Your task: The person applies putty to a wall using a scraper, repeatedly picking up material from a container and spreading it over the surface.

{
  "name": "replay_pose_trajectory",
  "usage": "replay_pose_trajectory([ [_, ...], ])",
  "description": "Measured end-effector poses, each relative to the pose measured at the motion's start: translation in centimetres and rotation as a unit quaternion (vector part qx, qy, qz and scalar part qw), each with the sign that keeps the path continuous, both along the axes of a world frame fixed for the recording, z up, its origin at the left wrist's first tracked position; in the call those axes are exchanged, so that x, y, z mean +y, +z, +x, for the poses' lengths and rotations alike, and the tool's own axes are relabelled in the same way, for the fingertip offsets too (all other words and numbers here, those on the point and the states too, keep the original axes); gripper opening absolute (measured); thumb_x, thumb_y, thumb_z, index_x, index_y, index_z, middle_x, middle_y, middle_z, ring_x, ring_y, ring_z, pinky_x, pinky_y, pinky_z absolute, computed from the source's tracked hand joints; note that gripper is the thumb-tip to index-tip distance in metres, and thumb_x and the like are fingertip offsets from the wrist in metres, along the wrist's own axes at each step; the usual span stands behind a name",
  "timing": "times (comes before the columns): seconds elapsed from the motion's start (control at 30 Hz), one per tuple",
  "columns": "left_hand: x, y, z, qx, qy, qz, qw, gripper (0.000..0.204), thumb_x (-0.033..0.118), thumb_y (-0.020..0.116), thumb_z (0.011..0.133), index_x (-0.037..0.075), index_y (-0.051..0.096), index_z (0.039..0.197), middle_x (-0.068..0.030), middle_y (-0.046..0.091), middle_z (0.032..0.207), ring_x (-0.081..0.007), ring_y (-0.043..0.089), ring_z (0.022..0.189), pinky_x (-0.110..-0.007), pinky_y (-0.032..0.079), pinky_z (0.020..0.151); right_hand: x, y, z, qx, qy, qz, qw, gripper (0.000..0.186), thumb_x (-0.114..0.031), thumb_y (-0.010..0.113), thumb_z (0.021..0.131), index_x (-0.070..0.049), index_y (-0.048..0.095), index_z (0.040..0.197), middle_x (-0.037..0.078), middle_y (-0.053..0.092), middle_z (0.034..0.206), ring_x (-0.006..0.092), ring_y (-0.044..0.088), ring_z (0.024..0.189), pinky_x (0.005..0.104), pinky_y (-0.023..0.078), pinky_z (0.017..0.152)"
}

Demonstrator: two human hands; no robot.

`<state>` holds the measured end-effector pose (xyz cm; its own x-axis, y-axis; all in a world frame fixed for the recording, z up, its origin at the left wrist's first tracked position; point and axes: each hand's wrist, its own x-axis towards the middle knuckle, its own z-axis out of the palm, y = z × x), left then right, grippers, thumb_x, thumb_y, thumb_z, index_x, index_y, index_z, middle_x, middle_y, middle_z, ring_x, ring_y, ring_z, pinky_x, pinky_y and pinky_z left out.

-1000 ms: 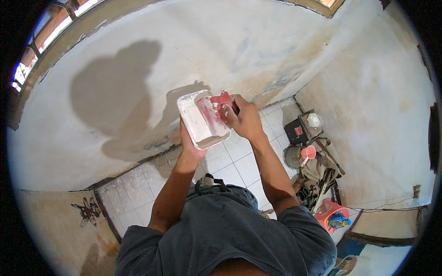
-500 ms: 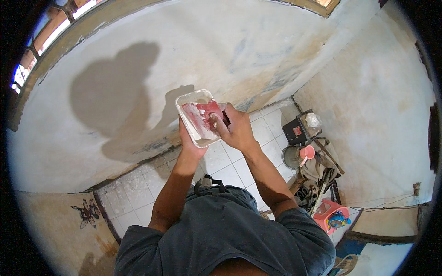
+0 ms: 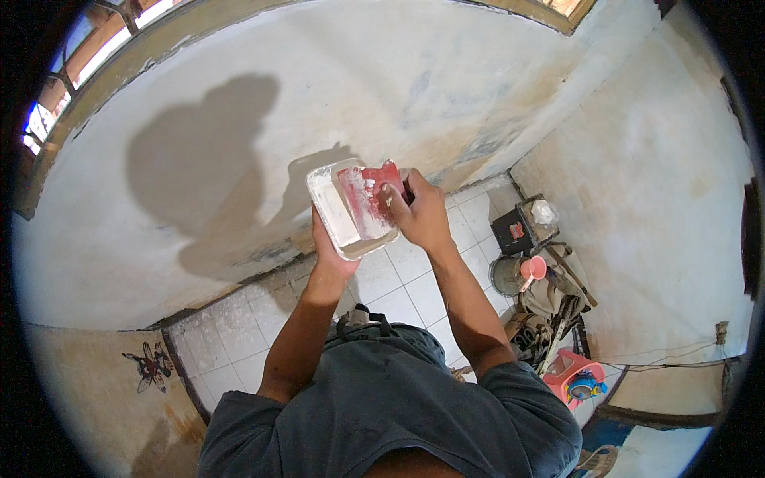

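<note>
The left hand (image 3: 335,253) is closed on the near left edge of a white, rounded-rectangular, shallow tray (image 3: 319,205), holding it above the white-tiled floor (image 3: 408,261) and in front of the stained wall (image 3: 335,95). The right hand (image 3: 424,209) is clamped on a flat red scraper (image 3: 368,195) coated with white residue, thumb on its upper face.

Change noted: half a second ago the scraper lay across most of the tray's interior; it has since shifted toward the right edge. White paste (image 3: 341,213) along the left side is thereby uncovered. In my judgement, the scraper is being worked back and forth through the paste.

Not verifiable: the left fingers under the tray, the right fingers behind the scraper, and the tray's right edge where the scraper covers it. Whether the blade touches the tray bottom cannot be determined. The dark piece inside the right grip is unclear.
</note>
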<state>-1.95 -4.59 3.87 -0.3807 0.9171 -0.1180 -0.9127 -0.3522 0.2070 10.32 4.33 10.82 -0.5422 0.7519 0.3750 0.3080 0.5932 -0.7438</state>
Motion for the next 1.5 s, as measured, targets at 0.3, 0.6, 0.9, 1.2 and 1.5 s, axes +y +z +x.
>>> replay_pose_trajectory([
  [0.3,0.0,0.7,0.7,0.01,-0.041,0.007,0.999,0.052,0.047,0.04,0.098,0.011,0.052,0.133,-0.0096,0.058,0.13,-0.0275,0.055,0.118,-0.044,0.044,0.102,0.6,1.1,-2.1,-0.055,0.039,-0.013,0.998,0.019,-0.014,0.066,0.08,0.004,0.061,0.086,0.022,0.063,0.07,0.0334,0.06,0.059,0.0406,0.048,0.06],
  [0.6,-0.4,-0.5,0.4,0.005,-0.027,0.009,1.0,0.052,0.047,0.041,0.097,0.011,0.053,0.132,-0.0083,0.06,0.127,-0.0261,0.057,0.116,-0.043,0.044,0.102,-0.1,2.0,-2.0,-0.055,0.022,0.002,0.998,0.021,-0.016,0.067,0.079,0.002,0.065,0.09,0.022,0.065,0.075,0.0357,0.066,0.068,0.0408,0.051,0.064],
  [0.9,-0.6,-1.4,0.2,-0.02,0.002,-0.038,0.999,0.051,0.049,0.039,0.098,0.013,0.055,0.13,-0.0066,0.062,0.124,-0.0262,0.06,0.112,-0.044,0.047,0.099,-0.8,3.5,-2.1,-0.138,-0.025,0.06,0.988,0.02,-0.015,0.065,0.08,0.001,0.062,0.092,0.023,0.065,0.072,0.041,0.066,0.072,0.0453,0.052,0.065],
  [1.2,-1.0,-0.7,0.5,-0.01,0.008,-0.059,0.998,0.048,0.05,0.038,0.098,0.017,0.054,0.13,-0.0032,0.062,0.121,-0.0235,0.061,0.11,-0.042,0.048,0.098,-1.9,3.6,-3.3,-0.187,-0.032,0.119,0.975,0.016,-0.013,0.063,0.081,0.001,0.059,0.09,0.024,0.064,0.07,0.0429,0.065,0.067,0.0489,0.052,0.062],
  [1.5,-1.0,-0.9,0.5,-0.005,0.002,-0.048,0.999,0.048,0.05,0.039,0.099,0.018,0.054,0.13,-0.0022,0.062,0.121,-0.0224,0.059,0.112,-0.041,0.047,0.099,-1.8,3.2,-3.4,-0.151,0.019,0.156,0.976,0.015,-0.013,0.063,0.082,0.0,0.058,0.088,0.025,0.063,0.069,0.0428,0.064,0.066,0.0496,0.052,0.061],
])
